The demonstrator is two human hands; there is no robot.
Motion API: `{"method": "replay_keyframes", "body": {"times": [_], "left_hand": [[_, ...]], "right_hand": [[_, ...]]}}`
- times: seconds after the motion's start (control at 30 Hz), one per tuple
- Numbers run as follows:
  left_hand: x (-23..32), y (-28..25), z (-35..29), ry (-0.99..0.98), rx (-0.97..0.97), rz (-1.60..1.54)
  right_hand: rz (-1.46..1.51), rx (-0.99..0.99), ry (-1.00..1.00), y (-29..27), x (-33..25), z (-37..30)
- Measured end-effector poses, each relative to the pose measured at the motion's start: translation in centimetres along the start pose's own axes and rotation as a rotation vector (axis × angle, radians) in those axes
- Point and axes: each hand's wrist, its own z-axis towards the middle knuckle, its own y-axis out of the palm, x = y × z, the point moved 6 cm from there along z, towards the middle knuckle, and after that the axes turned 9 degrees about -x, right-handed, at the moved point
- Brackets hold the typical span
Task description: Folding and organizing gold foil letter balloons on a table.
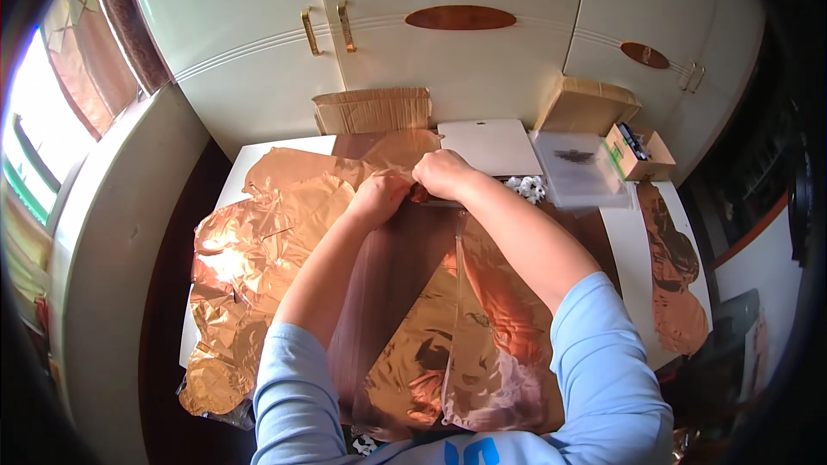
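Spread over the table before me lies a large, shiny copper-coloured foil sheet (405, 353), with a seam or fold running down it and a darker, duller band at its left. At its far end my left hand (382, 195) is closed, fingertips pinched on the foil. Close beside it, slightly farther off, my right hand (442, 174) is also closed on the foil, knuckles up. A small reddish crumpled bit of foil shows between the hands; the exact grip is hidden by the fingers. A heap of wrinkled copper-coloured foil (284, 237) lies left of my left forearm.
A white table (627, 267) carries everything. At its far right stand a clear plastic sheet or bag (579, 174), a small cardboard box (653, 159) with dark items, and a black-and-white bundle (525, 188). A wavy foil strip (676, 284) lies rightmost. White cabinets (457, 69) stand behind.
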Motion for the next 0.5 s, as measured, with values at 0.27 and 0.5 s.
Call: {"method": "replay_keyframes", "body": {"times": [0.27,0.5], "left_hand": [[-2.0,-0.6,0.1,-0.475,0.084,-0.221],[-2.8,-1.2,0.3,-0.521,0.130,-0.124]], "right_hand": [[0.412,0.170,0.016,0.7,2.0,-0.4],[0.387,0.352,0.000,-0.4,0.9,-3.2]]}}
